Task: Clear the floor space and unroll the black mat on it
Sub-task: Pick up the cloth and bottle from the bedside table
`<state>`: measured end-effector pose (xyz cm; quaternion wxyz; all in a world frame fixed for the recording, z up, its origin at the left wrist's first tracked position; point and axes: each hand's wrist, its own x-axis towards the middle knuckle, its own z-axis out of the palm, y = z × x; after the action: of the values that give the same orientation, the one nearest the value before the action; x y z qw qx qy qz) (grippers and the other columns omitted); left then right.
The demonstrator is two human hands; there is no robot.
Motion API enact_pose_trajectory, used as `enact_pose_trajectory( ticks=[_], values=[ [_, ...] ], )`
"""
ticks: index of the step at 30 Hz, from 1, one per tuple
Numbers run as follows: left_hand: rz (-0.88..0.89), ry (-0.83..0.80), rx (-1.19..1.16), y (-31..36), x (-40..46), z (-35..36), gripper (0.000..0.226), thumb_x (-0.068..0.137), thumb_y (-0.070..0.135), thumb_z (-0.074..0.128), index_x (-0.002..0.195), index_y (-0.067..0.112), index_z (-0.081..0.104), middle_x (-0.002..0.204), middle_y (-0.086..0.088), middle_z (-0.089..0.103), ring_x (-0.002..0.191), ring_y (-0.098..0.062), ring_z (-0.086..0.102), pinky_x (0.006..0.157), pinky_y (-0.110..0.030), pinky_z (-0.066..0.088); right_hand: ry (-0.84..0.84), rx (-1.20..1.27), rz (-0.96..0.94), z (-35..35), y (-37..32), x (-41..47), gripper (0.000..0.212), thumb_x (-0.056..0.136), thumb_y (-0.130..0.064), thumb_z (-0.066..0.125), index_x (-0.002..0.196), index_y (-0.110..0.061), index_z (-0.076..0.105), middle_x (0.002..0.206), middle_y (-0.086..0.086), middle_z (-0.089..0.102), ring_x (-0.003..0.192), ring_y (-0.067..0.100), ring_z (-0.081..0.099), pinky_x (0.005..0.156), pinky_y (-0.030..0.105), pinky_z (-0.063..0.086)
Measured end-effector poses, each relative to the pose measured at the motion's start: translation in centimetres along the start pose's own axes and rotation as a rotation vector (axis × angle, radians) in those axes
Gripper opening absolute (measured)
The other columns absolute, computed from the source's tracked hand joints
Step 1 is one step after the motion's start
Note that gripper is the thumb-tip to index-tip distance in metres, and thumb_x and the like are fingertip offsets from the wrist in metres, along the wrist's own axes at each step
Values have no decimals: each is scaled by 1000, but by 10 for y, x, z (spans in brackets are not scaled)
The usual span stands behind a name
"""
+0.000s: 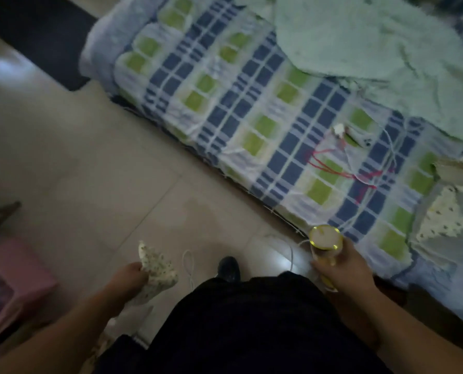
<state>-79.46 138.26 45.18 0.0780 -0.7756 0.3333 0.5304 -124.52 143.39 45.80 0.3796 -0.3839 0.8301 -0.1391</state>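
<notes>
I stand on a beige tiled floor point(95, 163) beside a low bed. My left hand point(123, 279) grips a crumpled white cloth with small dots point(157, 268) at the lower left. My right hand point(341, 268) holds an upright yellow bottle with a pale lid point(324, 237) close to the bed's edge. A black mat point(38, 41) lies flat along the floor at the top left, its far end cut off by the frame. A thin white cord point(188, 263) lies on the tiles between my hands.
The bed point(252, 109) with a blue, green and white checked sheet runs diagonally across the right. A green blanket point(373, 49), red and white cables point(341, 163) and a book lie on it. A pink stool point(11, 279) stands at the left edge. My dark shoe point(229, 268) is on the tiles.
</notes>
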Motion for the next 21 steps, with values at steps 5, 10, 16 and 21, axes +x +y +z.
enact_pose_trajectory(
  ticks=[5,10,16,21],
  values=[
    [-88,25,-243,-32,0,-22,29,88,5,46,109,4,66,99,-16,68,84,-28,65,82,-40,54,-199,-112,-188,38,-100,47,65,65,-26,90,118,-19,53,99,3,67,92,22,61,83,40,49],
    [-123,70,-450,-35,7,-50,30,89,7,43,106,11,67,102,-16,70,91,-32,68,87,-46,57,-302,-251,-281,82,-168,94,63,63,-24,92,116,-16,58,106,7,70,100,29,65,83,40,49],
    [-157,189,-534,-39,35,-115,32,89,1,44,109,7,68,103,-14,70,98,-31,66,89,-44,55,-429,-430,-363,143,-253,164,55,63,-29,91,101,-22,52,94,5,63,90,32,64,69,35,42],
    [-250,269,-530,-39,56,-178,21,94,0,45,87,11,62,94,-12,64,95,-28,61,65,-26,43,-545,-588,-417,182,-354,214,57,60,-39,86,104,-25,52,97,4,66,83,25,60,71,38,48]
  ],
)
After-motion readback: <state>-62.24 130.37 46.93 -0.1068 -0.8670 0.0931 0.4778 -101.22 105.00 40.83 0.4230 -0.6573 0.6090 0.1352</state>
